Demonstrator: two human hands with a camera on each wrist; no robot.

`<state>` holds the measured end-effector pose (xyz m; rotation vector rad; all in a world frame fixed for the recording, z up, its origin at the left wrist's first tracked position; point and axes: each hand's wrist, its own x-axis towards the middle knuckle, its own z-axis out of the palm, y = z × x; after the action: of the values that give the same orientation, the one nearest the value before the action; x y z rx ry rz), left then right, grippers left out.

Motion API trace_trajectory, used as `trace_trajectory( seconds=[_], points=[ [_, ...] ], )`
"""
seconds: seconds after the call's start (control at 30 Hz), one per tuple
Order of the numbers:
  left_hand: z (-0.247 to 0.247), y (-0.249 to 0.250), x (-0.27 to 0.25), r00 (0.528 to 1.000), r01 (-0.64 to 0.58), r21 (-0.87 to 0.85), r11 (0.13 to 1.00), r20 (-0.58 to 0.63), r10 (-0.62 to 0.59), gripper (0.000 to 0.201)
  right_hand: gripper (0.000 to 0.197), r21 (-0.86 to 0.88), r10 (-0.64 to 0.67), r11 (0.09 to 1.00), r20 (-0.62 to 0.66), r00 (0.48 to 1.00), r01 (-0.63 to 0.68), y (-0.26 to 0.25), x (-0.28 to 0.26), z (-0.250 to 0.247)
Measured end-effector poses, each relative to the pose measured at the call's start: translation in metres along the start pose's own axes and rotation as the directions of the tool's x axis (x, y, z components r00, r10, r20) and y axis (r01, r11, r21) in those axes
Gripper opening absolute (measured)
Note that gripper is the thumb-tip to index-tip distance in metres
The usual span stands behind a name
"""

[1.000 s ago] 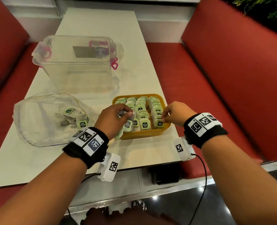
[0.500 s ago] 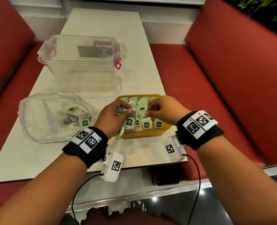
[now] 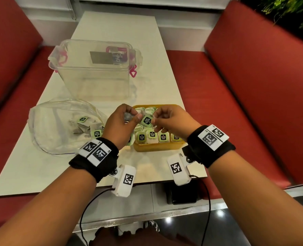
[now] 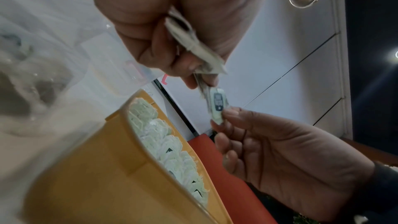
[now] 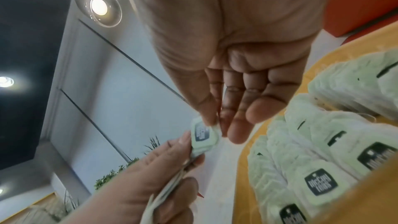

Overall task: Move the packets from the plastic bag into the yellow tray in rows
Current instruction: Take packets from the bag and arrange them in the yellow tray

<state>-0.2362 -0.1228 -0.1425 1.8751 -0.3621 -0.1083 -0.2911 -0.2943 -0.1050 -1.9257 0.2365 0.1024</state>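
Above the yellow tray [image 3: 157, 148], both hands meet on one pale green tea packet [image 3: 146, 120]. My left hand [image 3: 129, 118] grips a small bunch of packets [image 4: 193, 48], with one label [image 4: 217, 104] sticking out below its fingertips. My right hand [image 3: 157, 121] pinches that label [image 5: 202, 133] between thumb and forefinger, its other fingers loosely extended. The tray [image 4: 107, 159] holds several rows of upright packets [image 3: 152, 136]. Left of it, the clear plastic bag [image 3: 61, 125] lies flat on the table with a few packets [image 3: 96, 133] still inside.
A clear plastic box [image 3: 95, 70] with pink clasps stands behind the bag and tray. The white table [image 3: 118, 32] runs between two red benches [image 3: 253, 107]. A dark object [image 3: 181, 194] lies on the floor under the near table edge.
My right hand left the tray's right row and came up to the left hand. The left hand lifted its packets from the tray's near left corner; both now hold one packet above the tray.
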Motion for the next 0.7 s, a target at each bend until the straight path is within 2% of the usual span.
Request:
trace_trajectory(
  seconds=[0.07,0.17,0.23,0.33,0.43,0.6,0.7],
  points=[
    [-0.003,-0.004,-0.001,0.999,0.019,0.024,1.0,0.025,-0.02,0.015,0.003,-0.006,-0.034,0.999,-0.044,0.998,0.034,-0.003,0.0,-0.005],
    [-0.005,-0.008,-0.003,0.997,0.028,0.112,0.993,0.062,-0.036,0.013,0.012,-0.222,-0.128,0.969,-0.088,0.988,0.106,-0.008,0.001,-0.013],
    [-0.005,-0.006,-0.006,0.996,-0.002,0.182,0.983,0.09,-0.014,0.011,0.014,-0.406,-0.193,0.902,-0.072,0.979,0.148,-0.012,0.002,-0.017],
    [-0.003,0.0,-0.009,0.983,-0.062,0.282,0.957,0.181,0.01,0.01,0.013,-0.597,-0.246,0.772,0.034,0.969,0.217,-0.02,-0.001,-0.015],
    [0.001,0.005,-0.01,0.965,-0.101,0.352,0.93,0.263,0.005,0.015,0.01,-0.631,-0.263,0.727,0.108,0.959,0.27,-0.026,-0.003,-0.009],
    [0.005,0.006,-0.011,0.958,-0.125,0.375,0.919,0.288,0.013,0.015,0.008,-0.576,-0.296,0.752,0.139,0.945,0.321,-0.028,-0.006,-0.006],
    [0.004,0.005,-0.012,0.955,-0.139,0.375,0.916,0.297,0.024,0.012,0.011,-0.556,-0.272,0.775,0.134,0.953,0.3,-0.028,-0.007,-0.011]
  ],
)
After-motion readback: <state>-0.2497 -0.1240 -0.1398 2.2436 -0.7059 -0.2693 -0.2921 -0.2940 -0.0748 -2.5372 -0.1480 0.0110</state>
